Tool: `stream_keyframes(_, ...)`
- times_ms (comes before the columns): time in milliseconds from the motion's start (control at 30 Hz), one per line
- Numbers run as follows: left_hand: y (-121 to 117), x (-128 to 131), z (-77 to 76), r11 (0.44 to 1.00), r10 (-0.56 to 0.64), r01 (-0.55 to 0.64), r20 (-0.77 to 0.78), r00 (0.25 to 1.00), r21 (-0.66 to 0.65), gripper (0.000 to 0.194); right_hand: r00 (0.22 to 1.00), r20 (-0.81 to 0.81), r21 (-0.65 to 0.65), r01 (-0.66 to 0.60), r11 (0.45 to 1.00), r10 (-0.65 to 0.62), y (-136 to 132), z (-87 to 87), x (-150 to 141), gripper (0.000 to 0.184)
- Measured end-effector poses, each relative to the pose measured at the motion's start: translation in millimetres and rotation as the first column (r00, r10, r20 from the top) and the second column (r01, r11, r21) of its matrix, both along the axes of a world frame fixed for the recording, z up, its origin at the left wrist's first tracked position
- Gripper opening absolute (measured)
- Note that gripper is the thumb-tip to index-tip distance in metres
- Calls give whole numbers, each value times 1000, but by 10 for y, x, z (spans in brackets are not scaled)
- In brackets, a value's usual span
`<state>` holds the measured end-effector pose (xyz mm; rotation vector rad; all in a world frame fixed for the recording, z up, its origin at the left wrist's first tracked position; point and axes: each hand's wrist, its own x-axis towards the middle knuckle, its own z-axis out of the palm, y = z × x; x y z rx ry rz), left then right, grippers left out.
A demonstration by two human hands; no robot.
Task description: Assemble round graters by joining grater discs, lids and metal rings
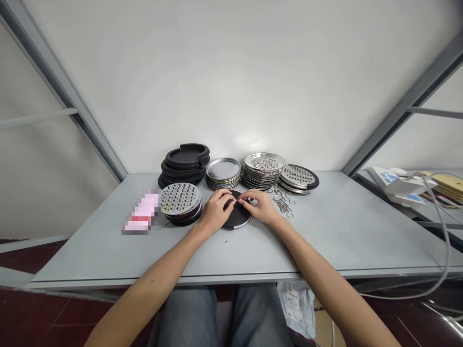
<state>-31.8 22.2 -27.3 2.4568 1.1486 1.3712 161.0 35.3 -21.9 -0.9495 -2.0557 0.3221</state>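
Note:
My left hand (219,208) and my right hand (261,206) meet over a black round disc (235,217) with a pale rim edge, lying on the table. Thumbs and forefingers of both hands are closed in a pinch around a small shiny metal piece (237,200). Its exact shape is mostly hidden by my fingers. To the right of my right hand lies a loose pile of metal wire hooks (284,200). Close to my left hand stands a stack of round grater discs (181,198) with raised holes on the top one.
Along the wall stand stacks of black rings (186,156), plain metal discs (223,169), and perforated metal discs (264,164). A black-edged perforated disc (298,177) tops a low stack to the right. A blurred pink item (142,212) lies left. A cable (447,241) hangs at right.

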Motion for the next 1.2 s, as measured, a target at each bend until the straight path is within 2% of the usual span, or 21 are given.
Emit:
stream_keyframes(333, -28, 29, 6, 999, -30, 29, -31, 999, -36, 12, 999, -9, -15, 31, 999, -32, -83, -34, 51, 15)
stream_keyframes(867, -33, 21, -5, 997, -46, 43, -39, 998, -66, 13, 999, -17, -31, 51, 998, -51, -70, -8, 62, 15)
stream_keyframes(1200, -29, 31, -18, 992, -53, 61, 73, 996, -113, 13, 999, -40, -44, 22, 999, -24, -91, 21, 52, 15)
